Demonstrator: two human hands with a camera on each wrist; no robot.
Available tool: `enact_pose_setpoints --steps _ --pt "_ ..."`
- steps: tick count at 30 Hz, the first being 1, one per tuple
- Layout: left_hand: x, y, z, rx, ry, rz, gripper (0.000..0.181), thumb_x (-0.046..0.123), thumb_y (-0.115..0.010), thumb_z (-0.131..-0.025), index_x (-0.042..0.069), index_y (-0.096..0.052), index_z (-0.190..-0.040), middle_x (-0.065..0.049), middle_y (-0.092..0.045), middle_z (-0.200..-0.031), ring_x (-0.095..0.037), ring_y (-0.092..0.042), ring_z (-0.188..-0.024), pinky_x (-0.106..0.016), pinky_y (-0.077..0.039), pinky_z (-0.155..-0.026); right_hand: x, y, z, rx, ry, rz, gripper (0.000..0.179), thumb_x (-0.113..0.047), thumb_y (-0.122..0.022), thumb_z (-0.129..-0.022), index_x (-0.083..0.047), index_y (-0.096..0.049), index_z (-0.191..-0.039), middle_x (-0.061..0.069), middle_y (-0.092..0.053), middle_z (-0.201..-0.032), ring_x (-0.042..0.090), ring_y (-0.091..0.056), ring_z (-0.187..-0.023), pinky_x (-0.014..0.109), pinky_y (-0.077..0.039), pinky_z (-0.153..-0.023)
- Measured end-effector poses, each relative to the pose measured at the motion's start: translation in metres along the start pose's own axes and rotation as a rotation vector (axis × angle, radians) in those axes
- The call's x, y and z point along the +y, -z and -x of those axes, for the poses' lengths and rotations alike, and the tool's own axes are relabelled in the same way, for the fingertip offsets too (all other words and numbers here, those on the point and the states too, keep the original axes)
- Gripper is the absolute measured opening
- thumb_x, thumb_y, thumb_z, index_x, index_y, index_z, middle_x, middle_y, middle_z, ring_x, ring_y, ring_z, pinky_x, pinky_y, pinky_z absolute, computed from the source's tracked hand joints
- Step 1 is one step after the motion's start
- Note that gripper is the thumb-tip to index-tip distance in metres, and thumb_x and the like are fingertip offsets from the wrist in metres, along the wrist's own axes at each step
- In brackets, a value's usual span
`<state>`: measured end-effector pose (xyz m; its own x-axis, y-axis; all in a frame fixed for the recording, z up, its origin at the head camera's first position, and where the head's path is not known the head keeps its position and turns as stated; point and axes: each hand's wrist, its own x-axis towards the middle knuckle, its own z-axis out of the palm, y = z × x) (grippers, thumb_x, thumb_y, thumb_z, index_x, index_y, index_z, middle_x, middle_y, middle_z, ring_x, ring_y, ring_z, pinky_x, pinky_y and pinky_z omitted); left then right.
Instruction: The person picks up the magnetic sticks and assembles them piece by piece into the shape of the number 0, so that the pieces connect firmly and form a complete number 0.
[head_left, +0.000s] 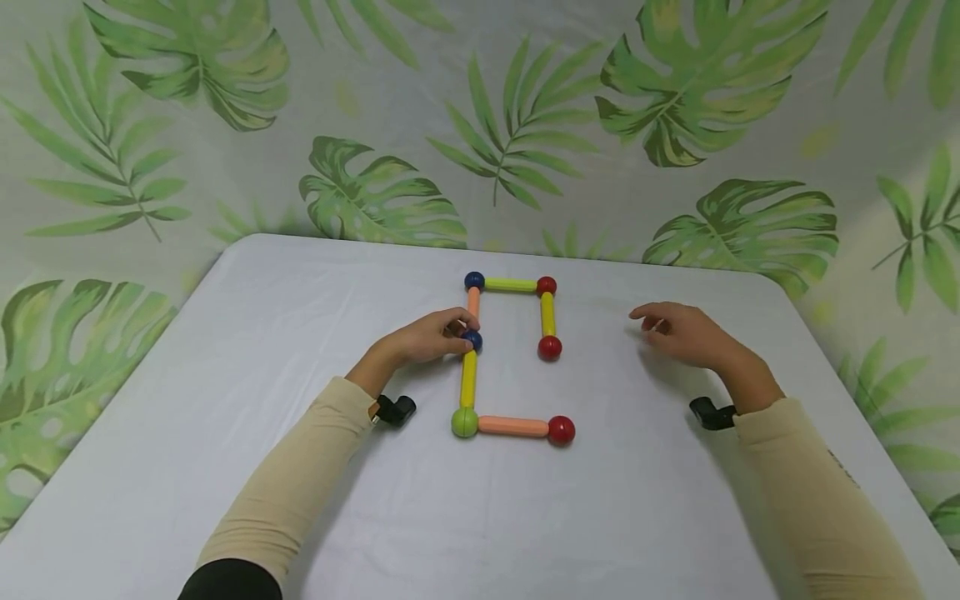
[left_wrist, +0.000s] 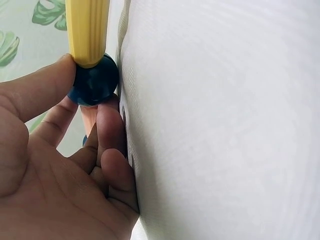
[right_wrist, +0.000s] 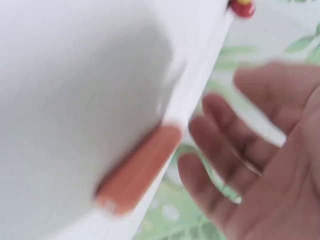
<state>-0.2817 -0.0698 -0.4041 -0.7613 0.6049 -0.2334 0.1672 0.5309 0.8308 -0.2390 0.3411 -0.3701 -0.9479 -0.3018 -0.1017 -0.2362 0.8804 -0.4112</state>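
Note:
My left hand (head_left: 423,337) pinches a blue ball (head_left: 472,340) between thumb and fingers, midway down the left side of a figure of rods and balls. A yellow rod (head_left: 468,382) runs from this ball to a green ball (head_left: 464,422); a salmon rod (head_left: 473,302) runs up to another blue ball (head_left: 474,281). The left wrist view shows the thumb where the yellow rod (left_wrist: 87,32) meets the ball. My right hand (head_left: 686,336) hovers to the right, fingers loosely bent, holding nothing. An orange rod (right_wrist: 140,170) appears beside its fingers in the right wrist view.
Across the top, a lime rod (head_left: 510,285) joins a red ball (head_left: 547,287), with a yellow rod (head_left: 548,314) and red ball (head_left: 550,348) below. At the bottom, a salmon rod (head_left: 513,427) ends in a red ball (head_left: 561,431). A white cloth covers the table (head_left: 637,517).

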Motion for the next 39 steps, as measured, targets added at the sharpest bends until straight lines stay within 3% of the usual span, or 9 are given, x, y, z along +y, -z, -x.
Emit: enact_pose_setpoints --steps 4,7,13,16,30,32,39 --pt "0.000 0.001 0.000 0.008 0.002 -0.018 0.030 0.017 -0.059 -0.099 0.013 -0.054 -0.128 -0.013 -0.057 -0.121 -0.023 -0.054 -0.104 -0.029 -0.043 -0.085 0.024 0.012 0.009 0.061 -0.117 0.074 0.040 -0.018 -0.051 -0.099 0.001 -0.056 -0.134 0.026 -0.064 -0.115 0.038 -0.062 -0.099 0.047 -0.050 -0.075" --pt "0.000 0.000 0.000 0.008 -0.003 -0.022 0.030 0.017 -0.059 -0.099 0.012 -0.053 -0.128 -0.014 -0.057 -0.122 -0.024 -0.054 -0.105 -0.030 -0.044 -0.087 0.040 0.015 0.014 0.059 -0.173 0.067 0.041 -0.020 -0.053 -0.099 0.003 -0.056 -0.133 0.028 -0.062 -0.116 0.041 -0.060 -0.100 0.045 -0.050 -0.073" --pt "0.000 -0.001 -0.001 -0.006 -0.017 -0.032 0.031 0.018 -0.059 -0.099 0.012 -0.053 -0.128 -0.014 -0.058 -0.122 -0.024 -0.055 -0.107 -0.030 -0.044 -0.088 0.054 0.009 0.018 -0.022 -0.233 0.008 0.046 -0.030 -0.055 -0.101 0.003 -0.055 -0.133 0.032 -0.057 -0.127 0.046 -0.053 -0.115 0.053 -0.048 -0.087" --pt "0.000 -0.001 -0.001 0.002 -0.013 -0.028 0.030 0.018 -0.059 -0.099 0.012 -0.054 -0.128 -0.014 -0.058 -0.121 -0.024 -0.055 -0.105 -0.029 -0.044 -0.087 0.052 0.008 0.017 -0.019 -0.232 0.009 0.047 -0.031 -0.055 -0.100 0.003 -0.055 -0.133 0.032 -0.057 -0.128 0.046 -0.053 -0.116 0.056 -0.047 -0.091" --pt "0.001 0.000 0.000 0.005 -0.003 -0.005 0.030 0.016 -0.059 -0.099 0.012 -0.053 -0.128 -0.013 -0.057 -0.120 -0.022 -0.054 -0.103 -0.028 -0.043 -0.084 0.046 0.006 0.012 -0.027 -0.220 0.016 0.049 -0.035 -0.055 -0.100 0.001 -0.054 -0.134 0.033 -0.058 -0.127 0.046 -0.056 -0.114 0.054 -0.049 -0.086" --pt "0.000 0.000 -0.001 0.004 -0.005 -0.005 0.030 0.017 -0.059 -0.099 0.012 -0.053 -0.128 -0.013 -0.058 -0.121 -0.023 -0.054 -0.103 -0.028 -0.043 -0.083 0.046 0.005 0.013 -0.016 -0.218 0.014 0.052 -0.039 -0.054 -0.100 -0.001 -0.053 -0.135 0.032 -0.059 -0.127 0.045 -0.057 -0.112 0.051 -0.050 -0.084" --pt "0.000 0.001 0.000 0.004 -0.002 -0.027 0.030 0.018 -0.059 -0.099 0.012 -0.053 -0.128 -0.015 -0.058 -0.125 -0.024 -0.055 -0.107 -0.029 -0.045 -0.087 0.030 -0.004 0.020 0.049 -0.131 -0.099 0.049 -0.026 -0.057 -0.100 -0.007 -0.046 -0.144 0.027 -0.062 -0.123 0.037 -0.062 -0.106 0.033 -0.050 -0.072"
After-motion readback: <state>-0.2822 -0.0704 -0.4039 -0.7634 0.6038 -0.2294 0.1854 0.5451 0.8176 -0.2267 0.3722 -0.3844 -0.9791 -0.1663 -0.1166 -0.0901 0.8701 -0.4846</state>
